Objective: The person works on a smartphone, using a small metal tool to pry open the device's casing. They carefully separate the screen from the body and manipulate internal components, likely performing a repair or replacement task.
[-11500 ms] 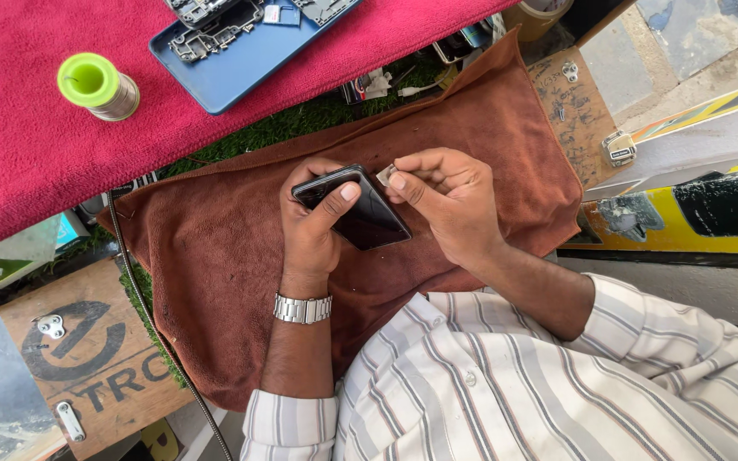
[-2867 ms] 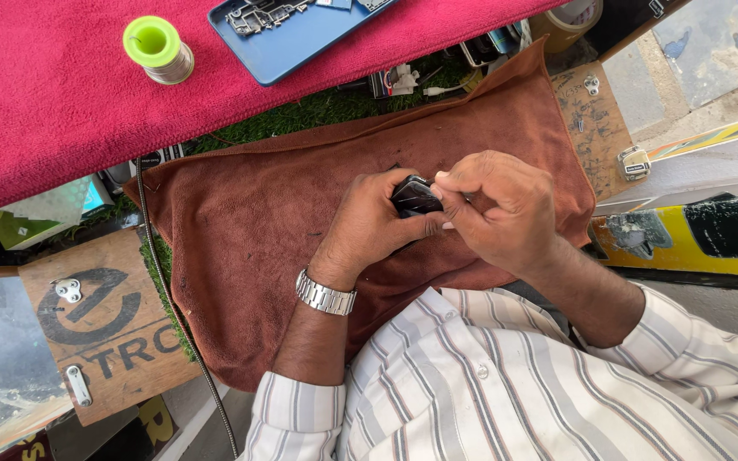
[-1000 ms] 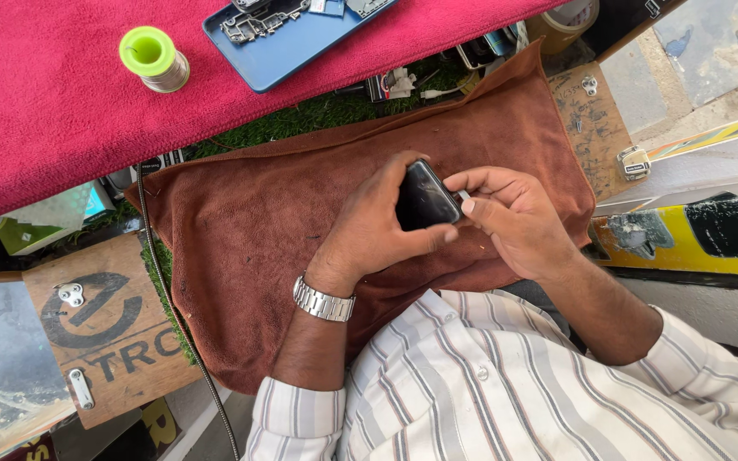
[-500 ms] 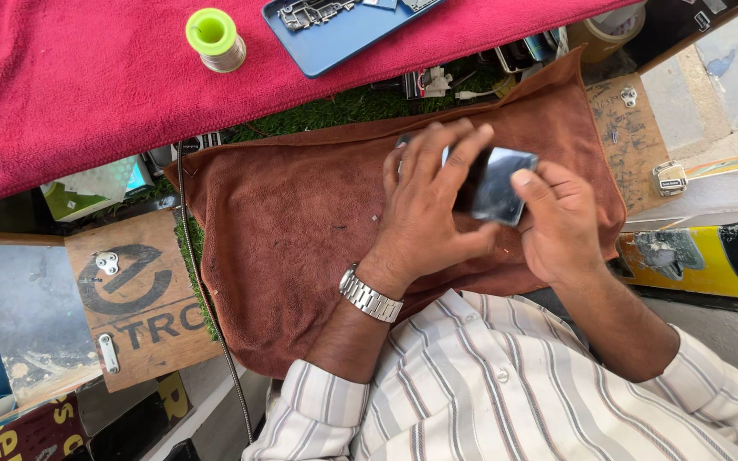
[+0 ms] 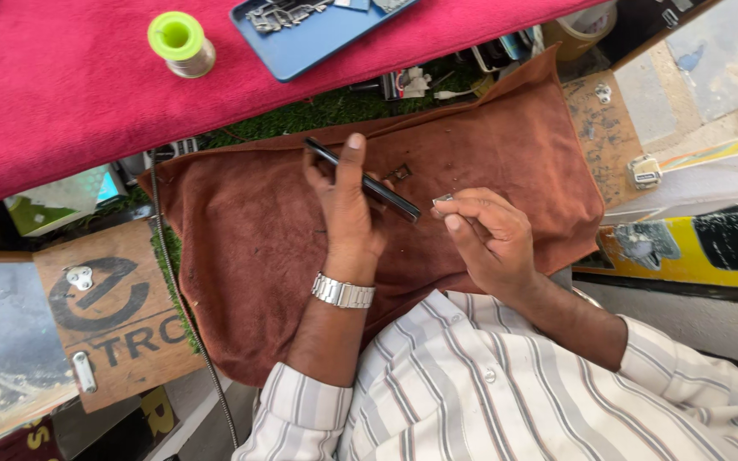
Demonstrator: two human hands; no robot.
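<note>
Left hand [image 5: 348, 209] has a dark phone [image 5: 360, 179] gripped edge-on, thumb over the top, held above the middle of the brown cloth [image 5: 241, 256]. Right hand [image 5: 484, 239] is just beside the phone's lower end, fingertips pinched on a small silvery bit [image 5: 442, 199], too tiny to say what it is. Silver wristwatch [image 5: 343, 292] on the left wrist. Past the cloth's far edge, a red mat [image 5: 44, 94] carries a green spool [image 5: 178, 43] and a blue tray [image 5: 318, 38] of parts.
</note>
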